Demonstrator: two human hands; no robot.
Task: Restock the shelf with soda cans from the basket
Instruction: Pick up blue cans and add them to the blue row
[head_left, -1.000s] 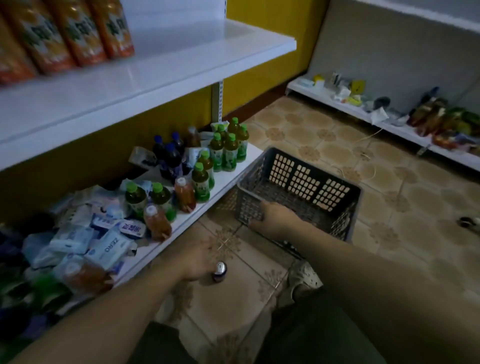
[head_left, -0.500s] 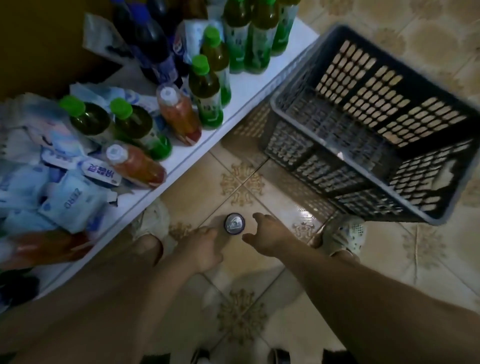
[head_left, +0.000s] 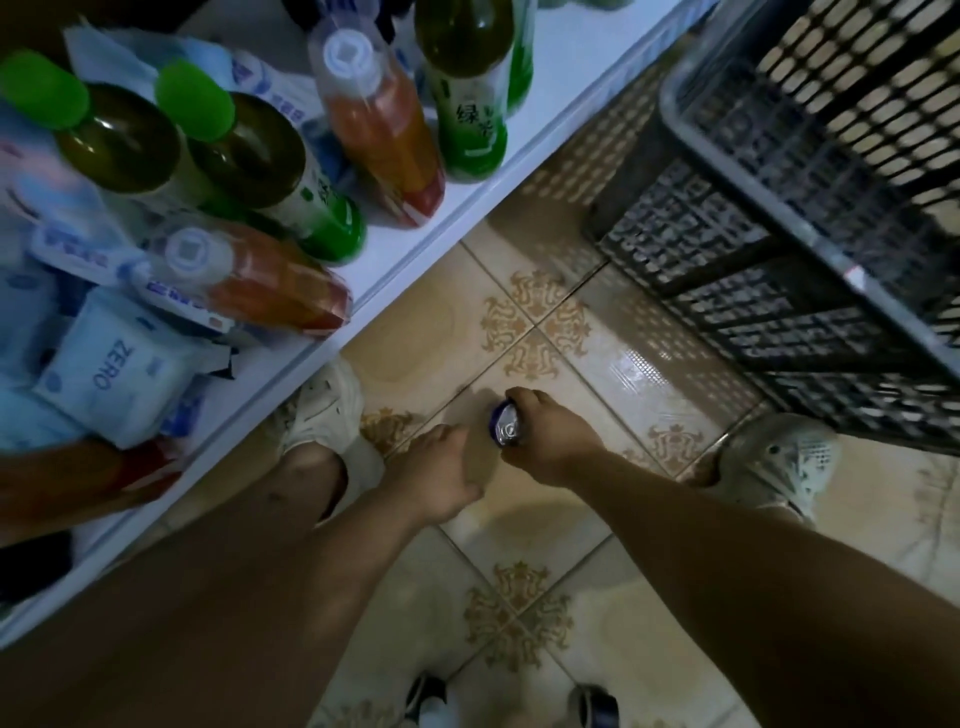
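Observation:
A blue soda can (head_left: 506, 427) with a silver top stands on the tiled floor between my feet. My right hand (head_left: 550, 441) is closed around its right side. My left hand (head_left: 441, 475) hangs just left of the can, fingers loosely curled, holding nothing that I can see. The dark grey plastic basket (head_left: 779, 270) sits on the floor at the upper right; its inside shows only mesh. The white bottom shelf (head_left: 467, 208) runs along the left. Two more can tops (head_left: 597, 706) show at the bottom edge.
On the shelf stand green-capped tea bottles (head_left: 291, 171), orange drink bottles (head_left: 384, 135) and blue-white "ZERO" packets (head_left: 104, 374). My pale shoes (head_left: 332, 410) rest on the floor either side of the can. The basket stands close to the shelf edge.
The view tipped down and moved closer to the floor. My right hand left the basket rim, came down and closed on the can; my left hand stayed beside it.

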